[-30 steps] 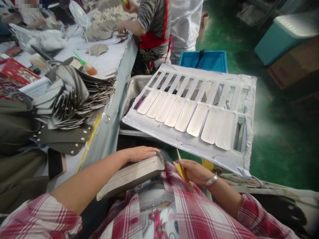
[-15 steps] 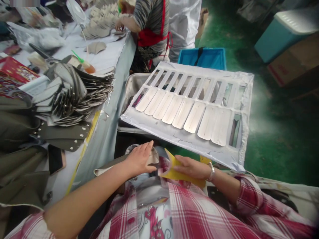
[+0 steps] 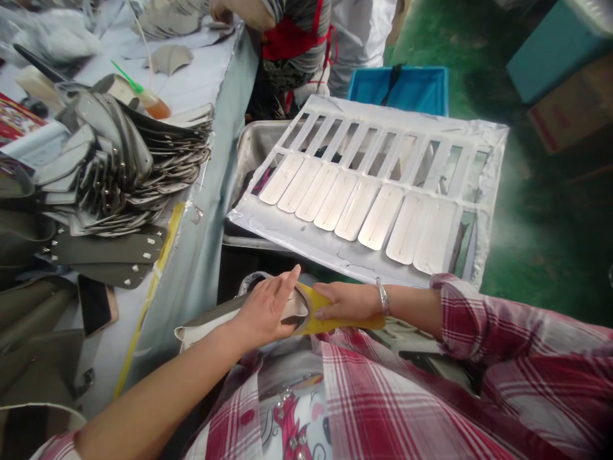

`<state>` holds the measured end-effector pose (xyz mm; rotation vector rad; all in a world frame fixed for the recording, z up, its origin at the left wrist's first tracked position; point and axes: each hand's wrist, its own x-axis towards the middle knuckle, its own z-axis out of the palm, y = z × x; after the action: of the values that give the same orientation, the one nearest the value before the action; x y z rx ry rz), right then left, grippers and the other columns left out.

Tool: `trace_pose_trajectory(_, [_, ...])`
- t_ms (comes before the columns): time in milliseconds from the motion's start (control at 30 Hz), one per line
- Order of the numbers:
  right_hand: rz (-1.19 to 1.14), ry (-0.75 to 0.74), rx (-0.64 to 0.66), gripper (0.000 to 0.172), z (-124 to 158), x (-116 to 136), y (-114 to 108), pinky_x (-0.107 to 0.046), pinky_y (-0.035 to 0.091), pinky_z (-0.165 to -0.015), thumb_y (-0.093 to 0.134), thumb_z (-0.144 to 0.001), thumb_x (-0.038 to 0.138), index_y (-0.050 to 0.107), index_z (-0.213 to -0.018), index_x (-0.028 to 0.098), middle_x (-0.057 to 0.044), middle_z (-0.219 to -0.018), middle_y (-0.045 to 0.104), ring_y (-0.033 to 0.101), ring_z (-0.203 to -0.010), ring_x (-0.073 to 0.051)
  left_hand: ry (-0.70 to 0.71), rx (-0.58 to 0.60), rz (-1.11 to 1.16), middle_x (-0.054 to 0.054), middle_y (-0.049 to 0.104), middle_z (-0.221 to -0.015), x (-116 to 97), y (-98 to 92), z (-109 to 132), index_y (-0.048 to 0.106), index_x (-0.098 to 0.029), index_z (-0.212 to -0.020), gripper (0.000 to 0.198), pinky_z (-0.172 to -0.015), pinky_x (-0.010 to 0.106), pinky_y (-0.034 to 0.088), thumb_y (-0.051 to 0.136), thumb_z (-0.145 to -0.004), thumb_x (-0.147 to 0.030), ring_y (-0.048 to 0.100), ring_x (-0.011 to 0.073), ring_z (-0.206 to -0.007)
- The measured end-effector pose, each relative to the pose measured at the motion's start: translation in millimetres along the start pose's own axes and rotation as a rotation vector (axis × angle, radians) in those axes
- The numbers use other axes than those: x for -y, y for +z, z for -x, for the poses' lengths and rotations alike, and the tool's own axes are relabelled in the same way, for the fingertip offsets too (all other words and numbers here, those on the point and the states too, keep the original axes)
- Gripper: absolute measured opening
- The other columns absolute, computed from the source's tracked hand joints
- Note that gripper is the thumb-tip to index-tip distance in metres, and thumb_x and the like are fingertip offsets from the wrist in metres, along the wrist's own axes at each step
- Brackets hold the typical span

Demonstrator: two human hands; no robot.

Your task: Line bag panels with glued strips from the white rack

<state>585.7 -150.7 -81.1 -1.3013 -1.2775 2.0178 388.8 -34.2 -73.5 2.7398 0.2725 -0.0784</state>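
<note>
My left hand [image 3: 271, 303] is closed over a curved grey leather-like piece [image 3: 215, 319] with a pale lining, held in front of my body. Its open end faces right. In my right hand [image 3: 352, 301] is a bent yellow sheet [image 3: 306, 327], gripped with the thumb on top. The sheet's left edge meets the open end of the grey piece; whether it goes inside is hard to tell. Just beyond both hands is a white slotted rack [image 3: 306, 236] with several flat whitish strips [image 3: 380, 217] lying side by side on it.
On the left table, a stack of grey pieces [image 3: 119, 160] lies near a phone [image 3: 98, 303] and a green-tipped bottle [image 3: 151, 102]. Under the rack is a metal tub [image 3: 249, 140]. Behind are a blue crate [image 3: 421, 86] and a person in a red apron [image 3: 287, 41].
My right hand has brought the yellow sheet leftward until it meets the grey piece. My left hand keeps its hold. The view has shifted slightly.
</note>
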Motion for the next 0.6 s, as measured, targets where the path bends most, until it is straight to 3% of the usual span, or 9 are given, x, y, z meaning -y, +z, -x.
trace_pose_trajectory(100, [0.013, 0.009, -0.027, 0.017, -4, 5, -4, -0.018, 0.039, -0.034, 0.051, -0.083, 0.029, 0.042, -0.092, 0.018, -0.002, -0.07, 0.065, 0.054, -0.039, -0.01, 0.008, 0.011, 0.009, 0.016, 0.041, -0.131, 2, 0.1, 0, -0.006, -0.017, -0.144, 0.107, -0.097, 0.043, 0.035, 0.066, -0.065, -0.026, 0.041, 0.0304, -0.118])
trace_pose_trajectory(300, [0.068, 0.03, 0.073, 0.018, -19, 9, -14, -0.018, 0.04, -0.039, 0.051, -0.084, 0.029, 0.043, -0.094, 0.016, -0.002, -0.069, 0.064, 0.055, -0.044, -0.01, -0.051, 0.073, 0.038, 0.015, 0.036, -0.137, 6, -7.0, 5, -0.008, -0.02, -0.144, 0.107, -0.1, 0.045, 0.032, 0.067, -0.068, -0.031, 0.036, 0.0299, -0.124])
trace_pose_trajectory(433, [0.041, 0.065, 0.104, 0.019, -25, 10, -18, -0.019, 0.041, -0.041, 0.052, -0.084, 0.03, 0.044, -0.094, 0.016, -0.001, -0.068, 0.062, 0.054, -0.044, -0.01, -0.124, 0.132, 0.057, 0.015, 0.029, -0.143, 6, -12.4, 13, -0.007, -0.021, -0.144, 0.112, -0.103, 0.047, 0.026, 0.068, -0.065, -0.048, 0.03, 0.0307, -0.129])
trace_pose_trajectory(600, [0.054, 0.067, 0.034, 0.025, -27, 4, -17, -0.021, 0.04, -0.045, 0.055, -0.082, 0.036, 0.05, -0.094, 0.015, -0.001, -0.069, 0.061, 0.054, -0.05, -0.011, -0.167, 0.073, 0.056, 0.016, 0.028, -0.144, 6, -3.7, 16, -0.003, -0.017, -0.145, 0.108, -0.105, 0.046, 0.021, 0.062, -0.069, -0.057, 0.027, 0.032, -0.131])
